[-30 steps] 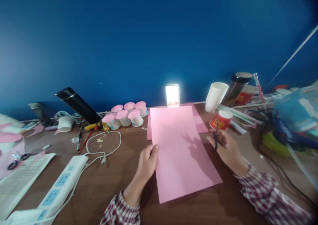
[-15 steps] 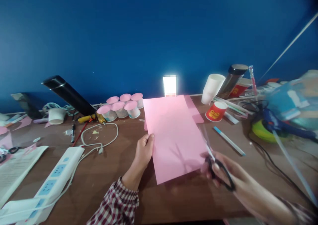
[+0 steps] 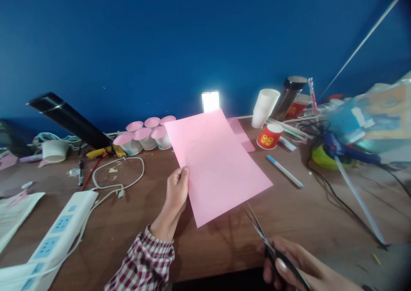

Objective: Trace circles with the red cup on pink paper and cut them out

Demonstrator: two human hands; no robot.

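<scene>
You hold a big pink sheet of paper point(image 3: 216, 164) by its left edge. Your left hand point(image 3: 176, 190) pinches that edge, thumb on top and the other fingers under it. The sheet is lifted off the brown wooden table point(image 3: 128, 222) and tilts, with its far corner up near the blue wall point(image 3: 160, 38).

Your right hand point(image 3: 293, 267) is low, near the bottom edge of the view. Its fingers are curled through the black handles of a pair of metal scissors point(image 3: 261, 235). The blades are a little apart, and their tips point up at the near corner of the sheet but do not touch it.

Behind the sheet stand small cups with pink tops point(image 3: 144, 135). To the right sit a red paper cup point(image 3: 269, 136), a blue-tipped white pen point(image 3: 284, 171) and a stack of white cups point(image 3: 263, 107). On the left lie a white power strip point(image 3: 58, 231) and a looped white cable point(image 3: 118, 182).
</scene>
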